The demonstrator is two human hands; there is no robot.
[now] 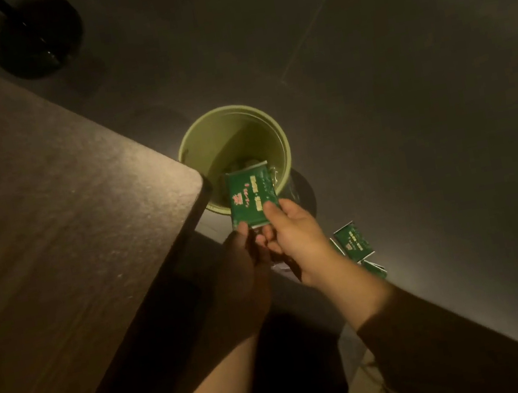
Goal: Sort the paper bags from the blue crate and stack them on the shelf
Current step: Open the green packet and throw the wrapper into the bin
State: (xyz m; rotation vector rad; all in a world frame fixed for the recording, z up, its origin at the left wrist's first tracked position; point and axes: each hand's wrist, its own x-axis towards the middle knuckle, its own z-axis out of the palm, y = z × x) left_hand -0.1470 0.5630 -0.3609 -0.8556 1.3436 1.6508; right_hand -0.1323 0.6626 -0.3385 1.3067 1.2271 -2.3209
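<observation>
The green packet point(252, 197) bears yellow and red print, too blurred to read.

Packet point(252, 197) above bin point(281, 144); bin right of table point(51, 231) corner; more packets point(354, 242) on floor, right.

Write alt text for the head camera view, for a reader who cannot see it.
Both hands, left hand and right hand, hold a green packet above a pale green bucket on a dim grey floor. More green packets lie on the floor to the right, and a table corner fills the left.
</observation>
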